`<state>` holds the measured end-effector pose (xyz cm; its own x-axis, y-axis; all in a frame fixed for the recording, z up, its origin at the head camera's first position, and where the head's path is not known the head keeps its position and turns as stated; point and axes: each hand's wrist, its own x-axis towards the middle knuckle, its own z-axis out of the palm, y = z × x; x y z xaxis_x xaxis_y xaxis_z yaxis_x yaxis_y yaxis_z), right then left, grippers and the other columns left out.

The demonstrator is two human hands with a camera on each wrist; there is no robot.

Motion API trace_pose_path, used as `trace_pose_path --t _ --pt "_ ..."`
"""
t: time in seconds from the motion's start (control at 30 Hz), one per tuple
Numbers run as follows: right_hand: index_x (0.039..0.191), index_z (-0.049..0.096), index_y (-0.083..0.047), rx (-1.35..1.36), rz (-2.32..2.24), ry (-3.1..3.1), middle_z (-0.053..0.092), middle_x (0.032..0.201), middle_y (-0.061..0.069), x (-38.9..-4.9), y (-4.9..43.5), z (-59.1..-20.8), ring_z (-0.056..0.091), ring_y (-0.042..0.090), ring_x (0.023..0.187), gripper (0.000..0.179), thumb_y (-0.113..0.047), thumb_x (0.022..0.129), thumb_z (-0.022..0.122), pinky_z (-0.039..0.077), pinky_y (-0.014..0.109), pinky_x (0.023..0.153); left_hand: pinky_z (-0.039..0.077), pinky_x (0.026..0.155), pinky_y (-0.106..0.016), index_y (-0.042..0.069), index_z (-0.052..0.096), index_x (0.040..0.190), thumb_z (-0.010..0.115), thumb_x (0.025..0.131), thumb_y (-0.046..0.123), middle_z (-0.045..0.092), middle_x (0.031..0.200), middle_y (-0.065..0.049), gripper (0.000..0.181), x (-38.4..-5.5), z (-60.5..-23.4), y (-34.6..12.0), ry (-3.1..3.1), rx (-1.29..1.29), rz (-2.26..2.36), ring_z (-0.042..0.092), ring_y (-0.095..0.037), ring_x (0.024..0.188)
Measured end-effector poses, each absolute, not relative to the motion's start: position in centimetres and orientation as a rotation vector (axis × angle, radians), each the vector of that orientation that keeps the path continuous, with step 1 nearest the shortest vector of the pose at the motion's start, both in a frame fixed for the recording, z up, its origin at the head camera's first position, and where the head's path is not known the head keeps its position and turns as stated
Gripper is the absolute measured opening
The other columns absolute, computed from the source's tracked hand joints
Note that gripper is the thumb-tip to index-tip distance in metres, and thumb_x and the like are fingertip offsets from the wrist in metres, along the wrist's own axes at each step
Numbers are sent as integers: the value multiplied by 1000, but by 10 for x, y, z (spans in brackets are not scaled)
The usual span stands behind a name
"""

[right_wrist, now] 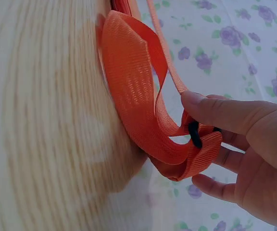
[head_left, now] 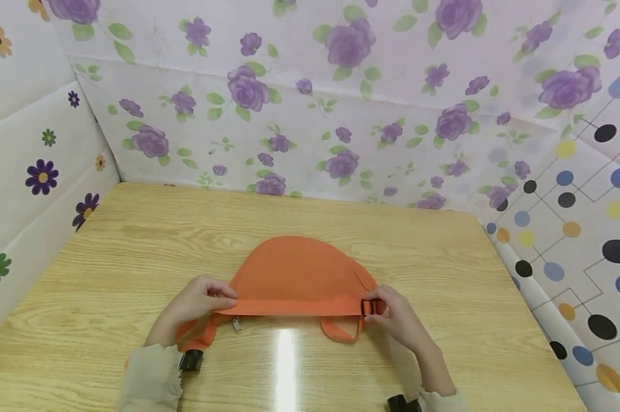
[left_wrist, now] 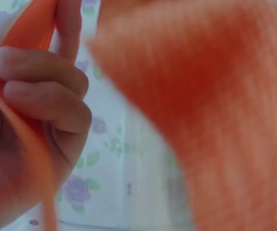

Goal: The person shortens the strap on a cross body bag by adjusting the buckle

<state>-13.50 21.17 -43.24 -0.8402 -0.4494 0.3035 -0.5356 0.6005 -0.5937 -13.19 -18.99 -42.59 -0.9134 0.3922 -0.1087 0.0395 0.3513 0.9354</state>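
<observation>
An orange half-round fabric bag [head_left: 299,263] lies on the table with its straight edge toward me and its curved side away. At its left end, my left hand [head_left: 198,300] pinches the corner, and the left wrist view shows its fingers curled round an orange strap [left_wrist: 37,33]. My right hand [head_left: 394,317] pinches the right end, thumb and fingers at a black strap slider [head_left: 370,307]. Beside that hand, the webbing strap [right_wrist: 131,86] loops down toward the tabletop. A small metal zipper pull [head_left: 237,325] hangs under the straight edge near the left end.
The wooden table [head_left: 150,240] meets a purple-flowered cloth wall [head_left: 299,137] at the back. Patterned sheets border it at left [head_left: 26,114] and right [head_left: 588,229]. Black wrist mounts [head_left: 191,360] sit at both sleeves. A bright light reflection crosses the front of the tabletop.
</observation>
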Motion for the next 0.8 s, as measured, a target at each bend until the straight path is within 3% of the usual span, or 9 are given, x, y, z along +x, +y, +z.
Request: trace_pose_path --t 0.1,0.4,0.8 --pt "94 63 -7 817 1017 -2729 58 93 -2 -134 214 -434 51 14 86 37 2 61 79 45 31 71 48 62 -28 -4 67 91 66 81 9 64 84 -10 17 -132 -429 -197 2327 419 1534 58 -18 72" --pt "95 64 -12 796 1022 -2881 55 96 -4 -130 216 -431 45 17 91 35 -3 65 77 43 38 75 47 57 -26 -5 65 82 68 78 8 60 73 -10 14 -131 -435 -202 2238 492 1518 55 -14 63" --pt "94 68 -9 868 1018 -2910 56 99 -5 -126 218 -426 45 18 96 33 -9 63 79 40 43 81 45 61 -27 -6 64 86 67 80 10 62 77 -7 17 -130 -429 -206 2193 470 1514 54 -16 68"
